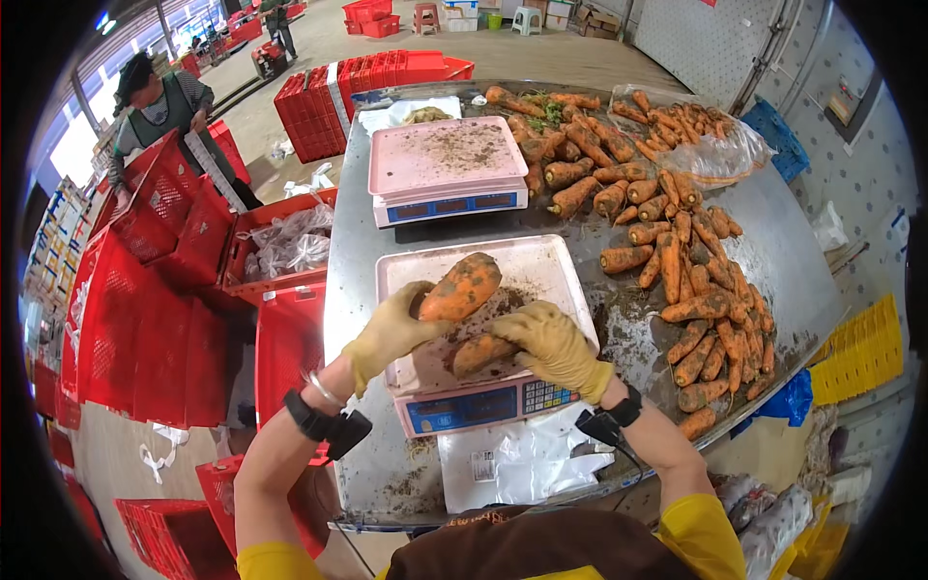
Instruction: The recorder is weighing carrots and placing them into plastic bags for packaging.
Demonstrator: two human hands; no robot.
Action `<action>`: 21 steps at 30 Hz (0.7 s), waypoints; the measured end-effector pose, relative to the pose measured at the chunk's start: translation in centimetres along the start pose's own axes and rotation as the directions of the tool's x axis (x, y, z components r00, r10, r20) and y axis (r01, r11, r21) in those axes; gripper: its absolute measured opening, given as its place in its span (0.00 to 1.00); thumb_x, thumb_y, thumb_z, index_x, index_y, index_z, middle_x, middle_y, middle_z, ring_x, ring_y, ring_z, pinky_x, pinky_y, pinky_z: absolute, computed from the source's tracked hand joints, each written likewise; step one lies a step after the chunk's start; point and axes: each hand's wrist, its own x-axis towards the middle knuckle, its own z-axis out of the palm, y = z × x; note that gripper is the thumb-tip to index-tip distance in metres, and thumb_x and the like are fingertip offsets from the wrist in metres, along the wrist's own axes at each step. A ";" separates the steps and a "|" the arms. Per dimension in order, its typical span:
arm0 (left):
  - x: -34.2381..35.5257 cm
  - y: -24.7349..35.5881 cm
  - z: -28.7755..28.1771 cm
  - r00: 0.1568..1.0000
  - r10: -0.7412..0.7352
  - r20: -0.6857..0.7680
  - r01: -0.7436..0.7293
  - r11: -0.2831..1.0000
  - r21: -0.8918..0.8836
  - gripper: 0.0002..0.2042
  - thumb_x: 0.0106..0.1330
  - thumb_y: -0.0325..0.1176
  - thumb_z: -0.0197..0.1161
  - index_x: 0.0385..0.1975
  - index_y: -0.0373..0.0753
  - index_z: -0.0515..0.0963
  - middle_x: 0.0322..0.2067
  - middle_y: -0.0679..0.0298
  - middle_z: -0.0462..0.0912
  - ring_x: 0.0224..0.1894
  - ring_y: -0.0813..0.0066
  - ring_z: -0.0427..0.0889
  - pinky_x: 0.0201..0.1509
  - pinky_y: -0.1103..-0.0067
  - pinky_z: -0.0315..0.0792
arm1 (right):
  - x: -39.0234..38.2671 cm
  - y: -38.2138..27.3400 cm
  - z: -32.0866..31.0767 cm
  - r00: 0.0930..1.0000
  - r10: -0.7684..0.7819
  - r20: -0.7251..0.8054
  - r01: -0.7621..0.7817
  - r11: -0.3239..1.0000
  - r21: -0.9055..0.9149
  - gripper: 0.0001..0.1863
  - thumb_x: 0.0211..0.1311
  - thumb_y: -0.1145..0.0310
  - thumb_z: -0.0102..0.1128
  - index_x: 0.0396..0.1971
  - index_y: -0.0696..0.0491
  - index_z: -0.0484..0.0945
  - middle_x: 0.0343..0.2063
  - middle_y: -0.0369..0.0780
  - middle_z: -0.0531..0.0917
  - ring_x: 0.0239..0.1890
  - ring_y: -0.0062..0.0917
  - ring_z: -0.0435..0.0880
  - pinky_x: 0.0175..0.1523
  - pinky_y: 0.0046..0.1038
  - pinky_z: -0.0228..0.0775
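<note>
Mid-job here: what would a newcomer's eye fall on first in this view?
Probably the spread of orange, soil-marked carrots covering much of the right half of the metal table. Next, at the centre, the large carrot in the gloved left grip and a second carrot in the right grip, both over the nearer scale. Bright red crates then stand out along the left.

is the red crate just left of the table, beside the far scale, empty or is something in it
Not empty: crumpled plastic bags lie inside the red crate. How deep they go, I cannot tell.
</note>
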 end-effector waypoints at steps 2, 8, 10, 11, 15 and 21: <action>1.7 -1.5 2.5 0.994 0.097 -0.042 -0.100 0.992 -0.071 0.35 0.52 0.36 0.76 0.61 0.31 0.70 0.52 0.52 0.80 0.53 0.65 0.81 0.59 0.76 0.74 | -0.4 -0.4 0.1 0.999 -0.022 0.035 0.025 0.997 -0.070 0.30 0.50 0.69 0.70 0.58 0.45 0.74 0.55 0.37 0.79 0.56 0.37 0.74 0.66 0.39 0.62; 2.9 -1.1 2.6 0.998 0.058 0.012 -0.054 0.981 -0.188 0.27 0.64 0.33 0.70 0.61 0.33 0.70 0.52 0.55 0.78 0.53 0.69 0.79 0.57 0.76 0.75 | -1.0 -1.0 -0.5 0.960 0.113 -0.258 -0.054 0.972 0.227 0.23 0.56 0.73 0.66 0.54 0.50 0.76 0.50 0.37 0.82 0.50 0.36 0.78 0.59 0.36 0.68; 1.8 -2.2 1.8 0.999 0.039 -0.004 -0.038 0.952 -0.303 0.23 0.70 0.34 0.63 0.62 0.34 0.69 0.54 0.57 0.76 0.55 0.71 0.77 0.57 0.78 0.74 | -3.1 -2.5 -0.6 0.958 0.198 -0.208 -0.051 0.830 0.556 0.18 0.58 0.79 0.64 0.49 0.51 0.78 0.41 0.41 0.85 0.38 0.35 0.83 0.47 0.34 0.76; 1.4 -2.6 1.6 0.997 0.070 -0.025 -0.074 0.948 -0.311 0.23 0.71 0.35 0.62 0.63 0.34 0.69 0.55 0.58 0.76 0.55 0.72 0.76 0.58 0.77 0.73 | -3.8 -3.6 -0.3 0.972 0.234 0.025 -0.188 0.709 0.680 0.15 0.58 0.73 0.65 0.47 0.50 0.80 0.39 0.40 0.84 0.37 0.35 0.82 0.45 0.35 0.76; -2.2 -1.8 0.9 0.986 0.121 -0.115 -0.151 0.941 -0.304 0.22 0.73 0.37 0.59 0.63 0.33 0.70 0.56 0.61 0.75 0.56 0.74 0.74 0.63 0.78 0.67 | -6.4 -8.3 4.2 0.889 0.060 0.454 -0.267 0.874 0.407 0.18 0.60 0.57 0.65 0.46 0.51 0.80 0.30 0.42 0.81 0.34 0.37 0.82 0.40 0.39 0.76; -9.1 -1.6 0.4 0.966 0.137 -0.221 -0.199 0.936 -0.290 0.17 0.72 0.34 0.59 0.57 0.33 0.76 0.52 0.59 0.82 0.55 0.75 0.78 0.60 0.79 0.69 | -8.3 -10.6 9.8 0.894 0.161 0.418 -0.187 0.982 0.023 0.26 0.59 0.50 0.63 0.51 0.53 0.79 0.32 0.48 0.83 0.40 0.41 0.83 0.44 0.40 0.77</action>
